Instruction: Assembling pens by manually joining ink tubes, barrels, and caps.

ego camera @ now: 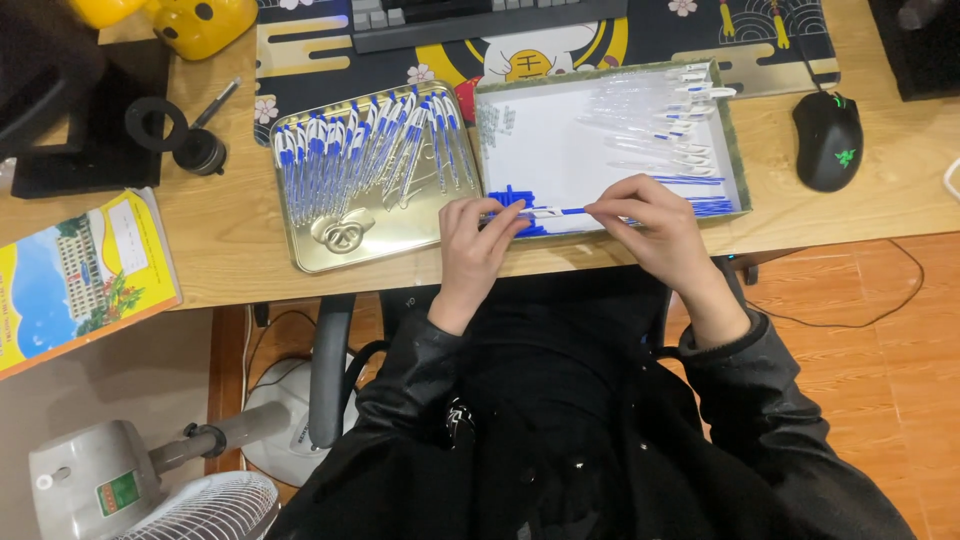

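Both hands pinch one slim pen [545, 212], blue and clear with a white middle, over the near edge of the white tray [560, 150]; left hand [475, 240] grips one end, right hand [650, 215] the other. The fingers cover both tips; the loose parts in the tray are too pale to tell apart.

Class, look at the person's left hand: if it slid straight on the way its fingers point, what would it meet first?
Probably the right hand, since the left hand points along the pen part both hold.

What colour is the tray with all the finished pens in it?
The metal tray is shiny pale gold, holding blue-and-white pens. The head view shows it.
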